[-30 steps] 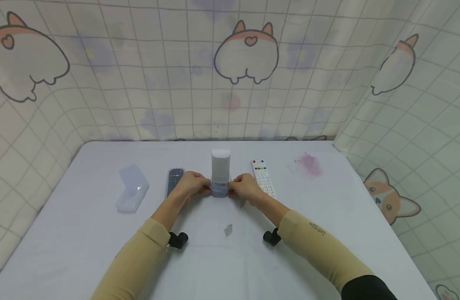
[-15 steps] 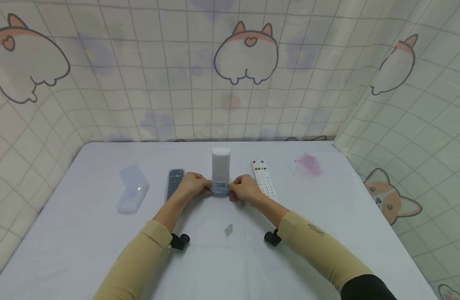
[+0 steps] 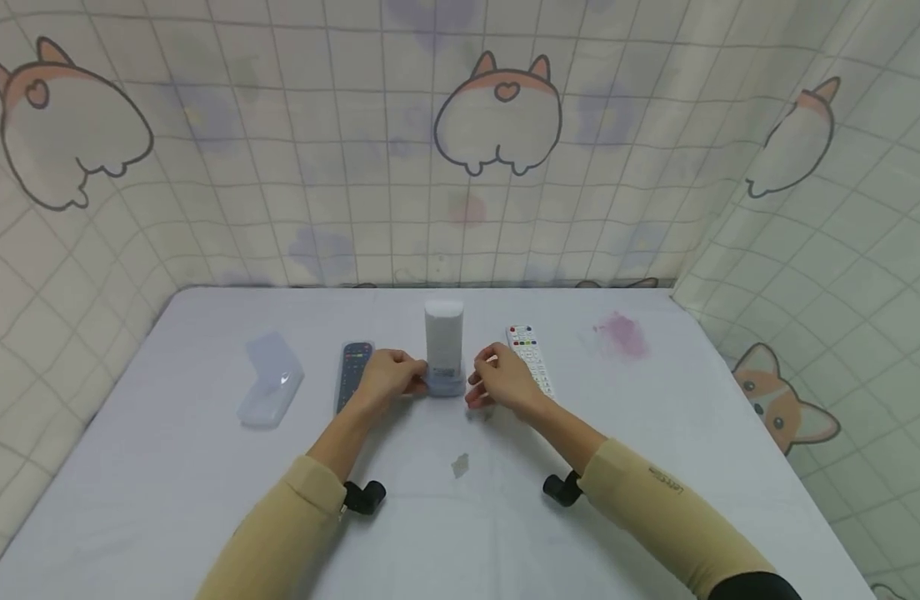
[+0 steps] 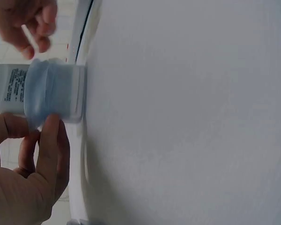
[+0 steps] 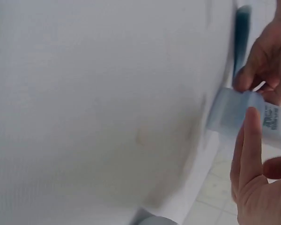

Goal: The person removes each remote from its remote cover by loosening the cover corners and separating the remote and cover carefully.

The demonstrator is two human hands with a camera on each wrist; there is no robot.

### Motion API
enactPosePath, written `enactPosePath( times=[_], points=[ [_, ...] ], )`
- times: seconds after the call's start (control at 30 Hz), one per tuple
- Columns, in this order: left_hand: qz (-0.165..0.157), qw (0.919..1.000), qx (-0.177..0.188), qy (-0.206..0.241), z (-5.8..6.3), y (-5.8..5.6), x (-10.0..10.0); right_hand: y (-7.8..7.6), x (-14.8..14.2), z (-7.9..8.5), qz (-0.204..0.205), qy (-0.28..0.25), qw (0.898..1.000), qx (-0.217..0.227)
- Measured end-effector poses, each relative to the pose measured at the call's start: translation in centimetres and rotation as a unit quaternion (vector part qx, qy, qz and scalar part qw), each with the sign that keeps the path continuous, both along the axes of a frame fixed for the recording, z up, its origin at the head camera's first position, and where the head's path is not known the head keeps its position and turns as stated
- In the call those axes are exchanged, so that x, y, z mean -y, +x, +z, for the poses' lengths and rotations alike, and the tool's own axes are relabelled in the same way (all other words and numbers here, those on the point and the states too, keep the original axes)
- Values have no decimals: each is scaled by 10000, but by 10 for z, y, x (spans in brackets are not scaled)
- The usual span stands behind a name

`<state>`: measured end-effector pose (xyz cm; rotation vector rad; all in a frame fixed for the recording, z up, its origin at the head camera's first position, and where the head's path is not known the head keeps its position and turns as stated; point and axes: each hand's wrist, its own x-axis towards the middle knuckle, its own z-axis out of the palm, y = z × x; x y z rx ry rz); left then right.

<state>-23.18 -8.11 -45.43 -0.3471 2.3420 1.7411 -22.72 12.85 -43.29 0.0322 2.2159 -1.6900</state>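
A white remote control (image 3: 444, 333) stands upright on its end at the middle of the table, its labelled back towards me. Round its lower end sits a translucent bluish silicone sleeve (image 4: 40, 91), with the upper edge folded back in a thick roll. My left hand (image 3: 388, 375) pinches that rolled edge between thumb and fingers from the left side. My right hand (image 3: 502, 379) is just off the right side, holding nothing, its fingers apart and loosely bent. In the right wrist view, the index finger of the right hand (image 5: 260, 192) overlaps the sleeve.
A dark remote in a clear sleeve (image 3: 353, 367) lies left of the upright one, partly behind my left hand. A white remote (image 3: 530, 358) lies to the right. Farther left is a floppy translucent sleeve (image 3: 270, 387). The white table (image 3: 490, 533) carries a pink stain (image 3: 623, 335).
My right hand has let go of the sleeve's edge and moved slightly right, its fingers spreading. The left hand still pinches the sleeve, and the remote stays upright.
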Motion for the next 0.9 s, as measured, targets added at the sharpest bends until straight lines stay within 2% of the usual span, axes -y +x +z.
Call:
enactPosePath(
  times=[0.13,0.27,0.37,0.47,0.6,0.7,0.77,0.9],
  points=[
    [301,9974,-584,-278,1,5,-2,9,-3,21,13,-965,9952,-153],
    [767,9858,-1329,-683,1,6,-4,16,-5,44,233,-1696,9850,-210],
    [1013,9748,-1758,-925,1,6,-6,18,-5,54,345,-1884,9815,-32],
    [1106,9671,-2046,-1034,1,6,-7,18,-5,58,314,-1916,9808,188],
    [1113,9632,-2231,-1005,-1,7,-8,14,-5,56,113,-1990,9792,372],
    [1084,9645,-2194,-996,-2,7,-7,11,-6,51,-47,-2091,9766,496],
    [1056,9677,-2078,-959,-3,7,-5,9,-7,49,-110,-2150,9748,586],
    [879,9805,-1649,-607,-2,5,-2,7,-12,44,-261,-2035,9764,677]
  ],
)
